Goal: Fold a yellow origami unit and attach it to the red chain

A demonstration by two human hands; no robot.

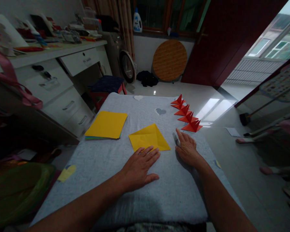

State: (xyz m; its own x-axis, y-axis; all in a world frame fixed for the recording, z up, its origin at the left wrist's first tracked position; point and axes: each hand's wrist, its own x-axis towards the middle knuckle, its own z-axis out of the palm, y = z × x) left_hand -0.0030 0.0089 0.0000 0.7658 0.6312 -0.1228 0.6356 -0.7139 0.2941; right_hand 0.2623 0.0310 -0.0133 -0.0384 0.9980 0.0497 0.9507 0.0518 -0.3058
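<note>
A folded yellow paper sheet (149,137) lies in the middle of the grey-blue cloth-covered table (106,167). My left hand (139,167) rests flat on the cloth, fingers apart, its fingertips touching the sheet's near edge. My right hand (187,148) lies flat just right of the sheet, holding nothing. A stack of yellow paper sheets (107,125) sits to the left. Several folded red paper pieces (186,114) line the table's far right edge.
A white desk with drawers (62,74) stands at the left, cluttered on top. A green bag (16,190) sits at the lower left. A round wooden board (169,60) leans on the far wall. The floor at the right holds metal frame legs (265,132).
</note>
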